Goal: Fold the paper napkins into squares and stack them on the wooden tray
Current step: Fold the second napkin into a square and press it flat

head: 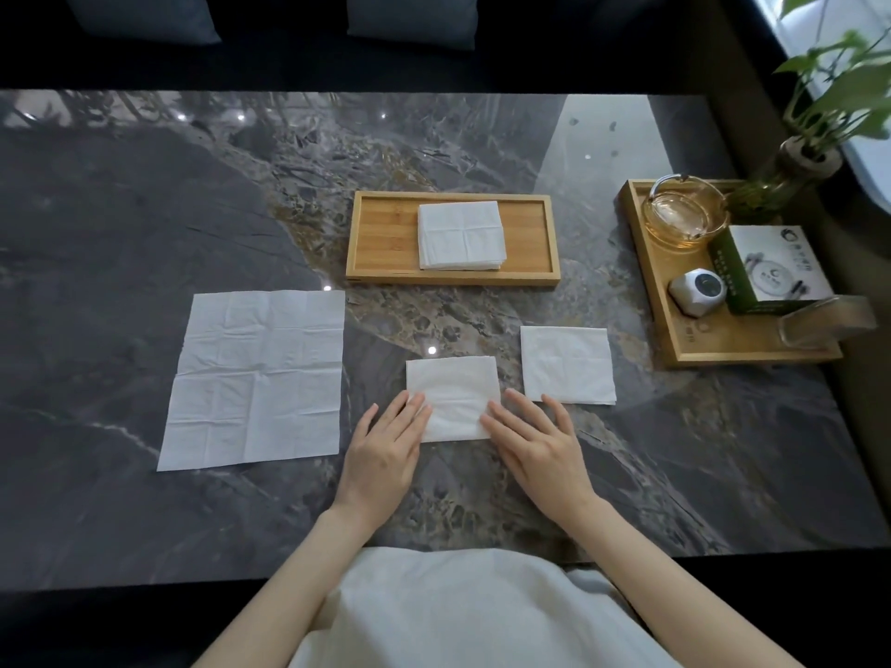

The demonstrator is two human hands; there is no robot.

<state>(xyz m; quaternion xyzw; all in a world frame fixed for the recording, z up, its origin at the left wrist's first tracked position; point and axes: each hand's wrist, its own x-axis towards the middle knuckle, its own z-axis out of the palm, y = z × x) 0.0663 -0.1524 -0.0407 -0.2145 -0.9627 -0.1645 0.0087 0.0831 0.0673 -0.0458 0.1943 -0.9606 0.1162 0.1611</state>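
1. A dark marble table (144, 233) fills most of the frame, and the hands are seen at the lower centre.
2. The left hand (385, 450) is laid flat, palm down, with the fingers stretched out and close together; only the fingertips (417, 405) are pressed on the lower left corner of a folded napkin (453, 395). Nothing is gripped.
3. The right hand (535, 441) is likewise spread flat, its fingertips resting on the lower right edge of the same folded napkin, with nothing held.
4. That folded napkin is placed at the centre of the frame, just below the wooden tray (381, 243), flat on the table.
5. A second folded napkin (568, 365) is seen just right of it, apart from it, close to the right hand's outer fingers.
6. An unfolded napkin (255, 378), creased into squares, is spread at the left of the frame.
7. A stack of folded napkins (460, 236) is set in the middle of the wooden tray, at the upper centre.
8. A second tray (723, 349) is found at the right edge; a glass bowl (684, 214), a green and white box (766, 267) and a small white device (696, 291) are held in it.
9. A plant (839, 89) in a glass vase is seen at the upper right.
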